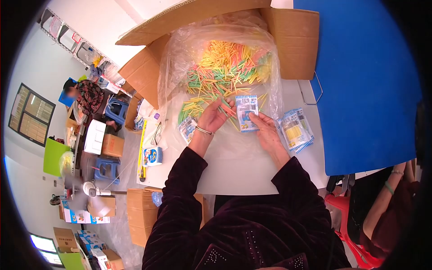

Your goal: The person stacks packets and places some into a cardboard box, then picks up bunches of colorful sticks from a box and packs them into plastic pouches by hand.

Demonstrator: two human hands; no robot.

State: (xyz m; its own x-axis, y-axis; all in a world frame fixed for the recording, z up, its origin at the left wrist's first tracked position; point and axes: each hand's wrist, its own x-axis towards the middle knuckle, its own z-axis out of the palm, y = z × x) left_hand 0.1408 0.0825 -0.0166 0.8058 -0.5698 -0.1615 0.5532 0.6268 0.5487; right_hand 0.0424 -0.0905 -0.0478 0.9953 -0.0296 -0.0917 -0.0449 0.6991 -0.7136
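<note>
Several coloured sticks are in my left hand, its fingers curled round them at the near edge of the heap. Pinched between thumb and fingers of my right hand is a small blue-and-white printed packet, upright, just right of the sticks. Ahead lies a large heap of yellow, green and pink sticks in a clear plastic bag inside an open cardboard box. A printed packet lies beside my left wrist. Packets with yellow contents lie right of my right hand.
A white table bears a blue-and-white pack and a yellow cutter at left. On the right are a blue board, a metal wire loop and a seated person's arm. Another person works far left.
</note>
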